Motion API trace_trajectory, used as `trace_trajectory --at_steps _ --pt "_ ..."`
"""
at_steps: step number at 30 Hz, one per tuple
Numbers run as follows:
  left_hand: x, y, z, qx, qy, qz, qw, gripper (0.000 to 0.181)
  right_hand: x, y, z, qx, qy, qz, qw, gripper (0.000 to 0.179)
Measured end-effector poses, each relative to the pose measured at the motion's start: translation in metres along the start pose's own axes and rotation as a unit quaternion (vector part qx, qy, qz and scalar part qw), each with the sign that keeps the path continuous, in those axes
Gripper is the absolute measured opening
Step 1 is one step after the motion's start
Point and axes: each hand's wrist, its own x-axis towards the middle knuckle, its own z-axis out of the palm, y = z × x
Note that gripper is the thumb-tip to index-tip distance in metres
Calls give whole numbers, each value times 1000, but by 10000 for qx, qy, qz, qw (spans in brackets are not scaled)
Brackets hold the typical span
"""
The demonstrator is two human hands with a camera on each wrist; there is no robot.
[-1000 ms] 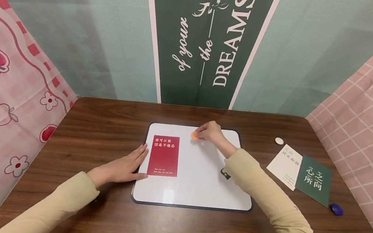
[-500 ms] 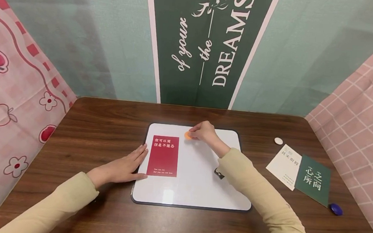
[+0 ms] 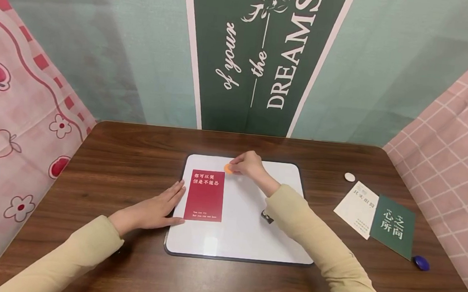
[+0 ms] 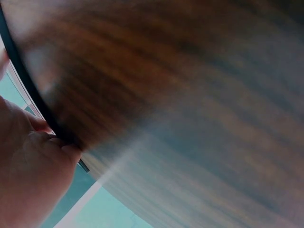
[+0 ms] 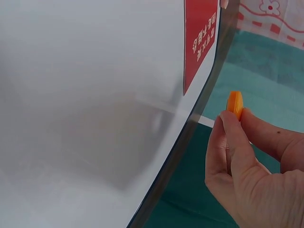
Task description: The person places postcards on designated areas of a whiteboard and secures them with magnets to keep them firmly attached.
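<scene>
A whiteboard [image 3: 251,240] with a dark frame lies on the table. On its left part is a red card [image 3: 205,197] with white writing. My left hand [image 3: 155,208] rests with extended fingers on the board's left edge, fingertips beside the card; the left wrist view shows this hand [image 4: 35,166] against the dark rim. Between thumb and fingers, my right hand [image 3: 251,166] pinches a round orange magnet [image 3: 228,168], just off the card's upper right corner. In the right wrist view the magnet [image 5: 234,104] appears edge-on, held off the board surface.
To the right of the board lie a white card [image 3: 358,209] and a green card [image 3: 394,225], partly overlapping. A white disc [image 3: 349,177] sits above them and a blue disc [image 3: 421,263] below. Cloth hangings [image 3: 150,55] stand around the wooden table [image 3: 141,156].
My right hand has moved left with the orange magnet, from the board's upper middle to near the red card's upper right corner. The left hand has stayed in place.
</scene>
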Motion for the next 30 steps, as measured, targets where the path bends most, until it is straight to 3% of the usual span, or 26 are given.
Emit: trace_trajectory --at_steps 30 --pt "0 -3 4 -4 37 -44 10000 91 4 -10 34 415 -95 -183 9989 20"
